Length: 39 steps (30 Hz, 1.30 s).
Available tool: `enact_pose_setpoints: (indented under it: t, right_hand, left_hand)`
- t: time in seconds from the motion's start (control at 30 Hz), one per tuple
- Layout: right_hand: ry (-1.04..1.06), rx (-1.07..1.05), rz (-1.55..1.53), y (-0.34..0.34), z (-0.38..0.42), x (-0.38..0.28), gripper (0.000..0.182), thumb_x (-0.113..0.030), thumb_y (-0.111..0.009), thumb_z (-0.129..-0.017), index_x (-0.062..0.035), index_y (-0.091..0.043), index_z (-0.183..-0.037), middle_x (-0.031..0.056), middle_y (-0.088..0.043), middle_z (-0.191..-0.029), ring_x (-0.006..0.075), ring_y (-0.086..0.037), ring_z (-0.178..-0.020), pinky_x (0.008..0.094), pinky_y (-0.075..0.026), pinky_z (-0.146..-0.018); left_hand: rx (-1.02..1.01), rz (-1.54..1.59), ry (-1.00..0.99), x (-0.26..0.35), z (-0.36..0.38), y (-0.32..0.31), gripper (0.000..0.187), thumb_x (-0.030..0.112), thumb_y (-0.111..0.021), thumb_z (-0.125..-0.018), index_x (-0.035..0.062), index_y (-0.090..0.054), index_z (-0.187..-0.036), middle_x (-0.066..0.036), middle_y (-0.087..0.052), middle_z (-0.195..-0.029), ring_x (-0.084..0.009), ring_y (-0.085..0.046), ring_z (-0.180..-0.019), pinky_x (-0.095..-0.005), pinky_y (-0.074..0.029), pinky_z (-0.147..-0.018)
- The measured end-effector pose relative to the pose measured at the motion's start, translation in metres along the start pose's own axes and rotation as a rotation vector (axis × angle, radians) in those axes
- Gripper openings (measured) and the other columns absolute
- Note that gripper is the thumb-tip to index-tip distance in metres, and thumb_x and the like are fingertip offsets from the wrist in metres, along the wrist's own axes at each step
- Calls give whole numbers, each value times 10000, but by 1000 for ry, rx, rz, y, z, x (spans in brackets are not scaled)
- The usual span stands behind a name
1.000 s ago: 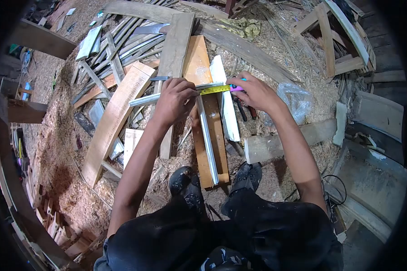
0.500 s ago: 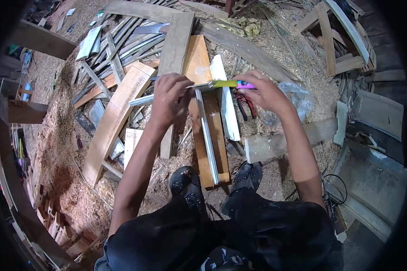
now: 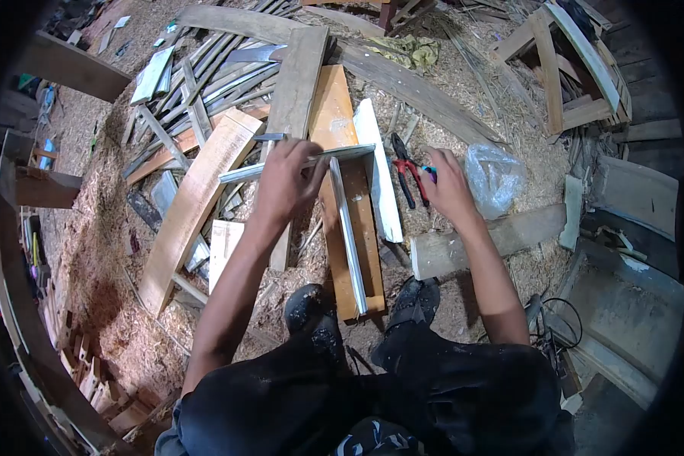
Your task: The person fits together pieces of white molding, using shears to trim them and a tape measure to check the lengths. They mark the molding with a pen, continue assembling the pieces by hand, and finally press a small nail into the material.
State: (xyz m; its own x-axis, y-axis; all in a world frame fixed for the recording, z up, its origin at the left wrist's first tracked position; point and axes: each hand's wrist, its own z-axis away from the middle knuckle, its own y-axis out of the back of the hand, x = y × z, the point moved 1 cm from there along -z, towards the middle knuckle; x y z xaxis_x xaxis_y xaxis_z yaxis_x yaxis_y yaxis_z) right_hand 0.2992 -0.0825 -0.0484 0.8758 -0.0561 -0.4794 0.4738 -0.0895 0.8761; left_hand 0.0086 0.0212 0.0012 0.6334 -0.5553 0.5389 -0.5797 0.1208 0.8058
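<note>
My left hand is closed on a thin pale strip that lies crosswise over the orange-brown board. Beside its knuckles a small dark metal piece sticks out to the left. A second thin strip runs lengthwise along the board toward my feet. My right hand is curled around a small purple and teal object, mostly hidden by the fingers. Just left of it lie red and black pliers, next to a white-faced board.
A grey plank, a curved light board and a pile of thin strips lie on shavings at the left. Clear plastic and a short plank are at the right. A wooden frame stands upper right.
My right hand has moved right and down, away from the crosswise strip. The yellow length between the hands is out of sight, and the pliers are more exposed. My left hand has barely moved.
</note>
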Motion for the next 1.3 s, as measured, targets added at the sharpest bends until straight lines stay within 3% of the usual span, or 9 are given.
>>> enact_pose_setpoints:
  t: [0.07,0.1,0.23,0.33,0.47,0.87,1.1,1.23,1.3]
  right_hand:
    - [-29,19,-193,7,-10,-26,478,-219,-628,-904,-9,-495,-1313,236,-555,-1216,384,-588,-1081,434,-473,-938]
    - [-127,-75,-442,7,-14,-38,572,-279,-654,-899,13,-451,-1347,227,-568,-1226,321,-600,-1082,403,-496,-901]
    - [-252,-297,-607,-21,-36,-49,770,-262,-741,-845,-7,-321,-1438,187,-544,-1264,215,-560,-1131,354,-464,-947]
    - [-28,-245,-760,-49,-45,-50,758,-205,-739,-831,16,-327,-1429,193,-515,-1315,244,-534,-1179,353,-421,-1007]
    - [-37,-10,-591,-89,-28,-45,697,-64,-598,-768,3,-333,-1410,292,-519,-1295,415,-492,-1243,428,-392,-1036]
    - [-258,-133,-663,-42,-21,-76,706,53,-492,-767,17,-313,-1450,196,-513,-1347,243,-504,-1222,341,-390,-1021]
    - [16,67,-773,-10,-23,-87,648,100,-444,-833,20,-281,-1455,129,-484,-1301,189,-479,-1202,309,-398,-999]
    - [136,230,-694,25,-27,-109,608,80,-451,-854,37,-286,-1437,133,-466,-1311,191,-455,-1226,318,-366,-1034]
    - [161,282,-749,36,-29,-119,637,71,-466,-820,62,-291,-1432,229,-434,-1352,325,-418,-1289,396,-326,-1082]
  left_hand:
    - [-167,67,435,18,13,11,270,296,-702,-853,36,-642,-814,-132,-641,-727,-349,-612,-674,-405,-505,-641]
    - [8,39,290,14,23,0,473,434,-683,-869,13,-589,-676,-123,-614,-608,-350,-593,-538,-413,-488,-540]
    - [-147,101,425,27,37,-19,724,628,-622,-832,-82,-595,-970,-204,-636,-644,-384,-663,-620,-443,-525,-602]
    - [-293,112,492,30,38,-48,886,654,-628,-802,-147,-479,-1150,-357,-598,-1017,-444,-632,-972,-495,-512,-838]
    - [-377,193,466,13,43,-76,711,404,-618,-840,-157,-387,-1210,-454,-430,-1194,-545,-543,-1057,-518,-467,-933]
    - [-277,366,372,25,47,-61,549,209,-604,-822,-120,-418,-1219,-402,-481,-1128,-541,-510,-1045,-526,-440,-946]
    - [-160,228,287,55,28,-17,655,153,-633,-813,-159,-323,-1298,-434,-389,-1269,-566,-560,-982,-514,-499,-893]
    - [-179,247,254,68,12,7,646,132,-621,-807,-96,-348,-1346,-394,-376,-1326,-554,-418,-1194,-516,-418,-991]
    - [29,185,118,72,8,12,641,136,-633,-810,-115,-350,-1327,-402,-366,-1317,-557,-418,-1189,-515,-420,-989]
